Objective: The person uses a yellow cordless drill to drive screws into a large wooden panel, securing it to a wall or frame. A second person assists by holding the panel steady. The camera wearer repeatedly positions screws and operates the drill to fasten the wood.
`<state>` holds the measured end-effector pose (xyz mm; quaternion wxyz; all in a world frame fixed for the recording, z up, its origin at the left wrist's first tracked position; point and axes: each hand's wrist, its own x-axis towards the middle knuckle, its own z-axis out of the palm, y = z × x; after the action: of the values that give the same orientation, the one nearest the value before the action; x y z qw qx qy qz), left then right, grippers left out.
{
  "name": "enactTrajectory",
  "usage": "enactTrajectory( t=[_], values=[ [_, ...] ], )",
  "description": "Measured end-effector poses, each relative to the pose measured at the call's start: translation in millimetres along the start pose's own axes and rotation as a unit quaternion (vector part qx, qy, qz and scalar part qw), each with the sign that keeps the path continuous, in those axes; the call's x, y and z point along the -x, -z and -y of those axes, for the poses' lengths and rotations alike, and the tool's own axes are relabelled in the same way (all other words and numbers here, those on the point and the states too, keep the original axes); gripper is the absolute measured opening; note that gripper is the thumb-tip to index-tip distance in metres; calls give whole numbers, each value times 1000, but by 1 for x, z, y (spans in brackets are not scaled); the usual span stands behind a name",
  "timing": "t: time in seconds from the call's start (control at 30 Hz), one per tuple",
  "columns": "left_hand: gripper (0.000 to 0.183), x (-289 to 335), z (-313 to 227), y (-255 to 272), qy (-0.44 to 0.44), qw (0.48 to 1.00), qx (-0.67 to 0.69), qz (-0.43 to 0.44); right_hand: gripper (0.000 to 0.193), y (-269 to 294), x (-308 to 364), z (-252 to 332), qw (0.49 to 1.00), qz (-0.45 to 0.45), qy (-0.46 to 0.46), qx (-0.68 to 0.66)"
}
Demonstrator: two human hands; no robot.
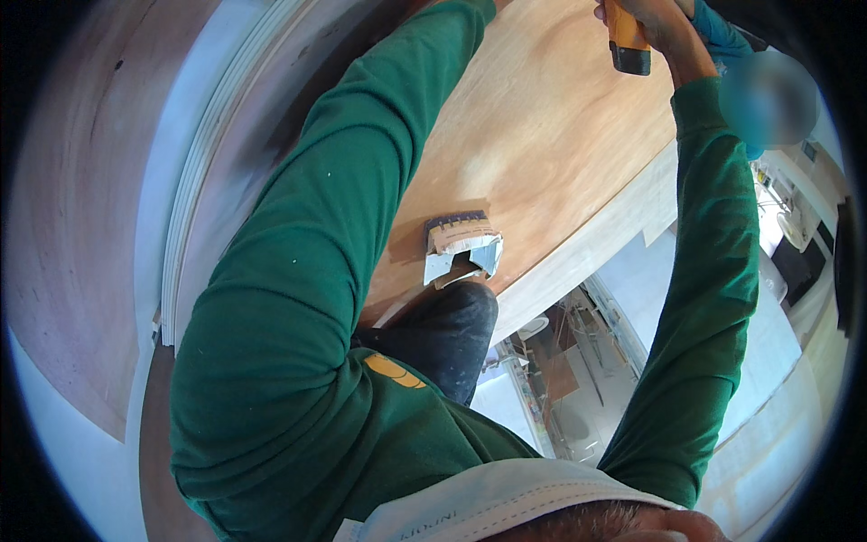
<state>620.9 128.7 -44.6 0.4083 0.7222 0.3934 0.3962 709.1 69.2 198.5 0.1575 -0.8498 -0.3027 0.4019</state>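
My right hand is closed around the yellow-orange handle of a tool with a black end, at the top of the view. The tool's working end lies beyond the upper edge, so its exact kind does not show. My left arm, in a green sleeve, reaches up to the top edge, where only a sliver of my left hand shows; its fingers are out of the picture. Beneath both arms spreads a large plywood sheet. A small torn cardboard box rests on it beside my dark-trousered knee, its ragged opening toward me.
Close by at the upper right is another person in a teal sleeve. Several pale boards stand layered at the left. Below the sheet's right edge, the lower floor holds scattered materials and round pale items.
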Motion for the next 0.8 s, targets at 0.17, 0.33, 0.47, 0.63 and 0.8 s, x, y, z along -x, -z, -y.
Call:
enactTrajectory(
  t=[0.17,0.33,0.47,0.63,0.8],
  values=[
    [28,-4,-8,13,52,996,11,67,22,-3,1,6,999,-24,-2,32],
    [40,-1,46,-6,-53,981,-157,-100,24,4,-29,8,995,77,-37,-57],
    [63,31,-11,35,14,951,-269,152,26,11,-6,-21,1000,4,-3,-29],
    [62,35,-18,34,58,942,-294,149,30,15,-11,-21,997,37,14,-70],
    [53,49,-8,26,15,932,-361,-34,33,8,-30,-43,996,73,49,-34]
  ],
)
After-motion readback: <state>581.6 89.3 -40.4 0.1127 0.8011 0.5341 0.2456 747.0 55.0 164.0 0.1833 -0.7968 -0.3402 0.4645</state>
